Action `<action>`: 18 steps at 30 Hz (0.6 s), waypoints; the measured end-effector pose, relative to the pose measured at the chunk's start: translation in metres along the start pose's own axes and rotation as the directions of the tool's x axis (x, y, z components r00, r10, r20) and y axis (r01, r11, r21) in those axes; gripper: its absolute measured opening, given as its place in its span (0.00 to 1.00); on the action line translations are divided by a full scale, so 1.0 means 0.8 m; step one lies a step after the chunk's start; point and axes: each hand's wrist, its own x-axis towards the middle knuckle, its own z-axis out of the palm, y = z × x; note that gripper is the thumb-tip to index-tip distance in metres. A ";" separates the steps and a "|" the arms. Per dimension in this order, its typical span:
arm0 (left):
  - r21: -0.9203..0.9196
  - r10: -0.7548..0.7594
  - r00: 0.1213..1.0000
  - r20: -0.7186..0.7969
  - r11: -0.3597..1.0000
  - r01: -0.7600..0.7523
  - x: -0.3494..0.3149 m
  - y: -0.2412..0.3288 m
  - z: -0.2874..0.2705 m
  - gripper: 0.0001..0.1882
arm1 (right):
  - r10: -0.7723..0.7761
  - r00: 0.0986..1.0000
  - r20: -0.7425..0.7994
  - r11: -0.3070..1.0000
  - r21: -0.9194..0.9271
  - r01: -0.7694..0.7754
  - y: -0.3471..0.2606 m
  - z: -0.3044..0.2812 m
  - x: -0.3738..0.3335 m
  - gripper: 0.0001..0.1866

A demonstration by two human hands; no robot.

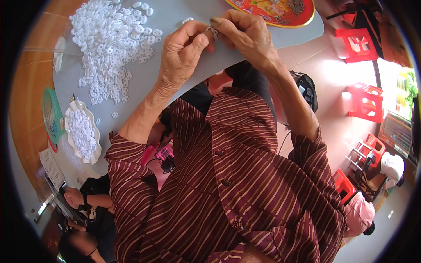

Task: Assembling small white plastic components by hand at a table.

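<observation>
Left hand [182,52] and right hand [245,35] pinch one small white ring [212,30] together; beside them, large loose pile [116,39] unworked, scalloped dish [82,131] partly filled.

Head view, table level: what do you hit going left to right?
Green basket → white dish of pieces → pile of white pieces → left hand → right hand → red stools.
</observation>
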 end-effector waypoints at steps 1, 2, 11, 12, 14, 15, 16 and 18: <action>0.009 0.004 1.000 -0.009 1.000 -0.004 0.000 0.001 0.000 0.07 | -0.011 1.000 0.026 0.999 0.033 0.010 0.005 -0.003 -0.002 0.13; -0.006 -0.014 1.000 0.002 1.000 0.014 0.000 0.002 0.000 0.07 | -0.022 0.998 0.053 0.998 0.066 0.019 0.010 -0.004 -0.004 0.13; 0.251 0.024 1.000 0.013 0.968 -0.026 0.006 0.025 -0.017 0.09 | -0.058 0.998 0.010 0.946 0.321 0.051 0.021 0.003 -0.004 0.11; 0.250 0.024 0.999 0.021 0.968 -0.028 0.013 0.035 -0.026 0.09 | -0.031 0.999 0.011 0.911 0.411 0.024 0.018 0.003 -0.004 0.10; 0.430 0.078 0.995 -0.065 0.902 -0.043 0.030 0.042 -0.046 0.06 | -0.012 1.000 -0.011 0.916 0.401 0.015 0.018 0.001 -0.006 0.10; 0.433 0.080 0.995 -0.059 0.900 -0.047 0.037 0.037 -0.059 0.06 | -0.004 1.000 -0.017 0.920 0.393 0.010 0.015 0.000 -0.007 0.09; 0.579 0.180 0.981 0.071 0.794 -0.187 0.047 0.029 -0.071 0.06 | -0.005 1.000 -0.020 0.918 0.396 0.013 0.015 0.000 -0.006 0.09; 0.681 0.207 0.948 0.240 0.661 -0.317 0.057 0.022 -0.072 0.04 | -0.098 0.994 -0.038 0.960 0.259 0.105 0.018 0.001 -0.006 0.10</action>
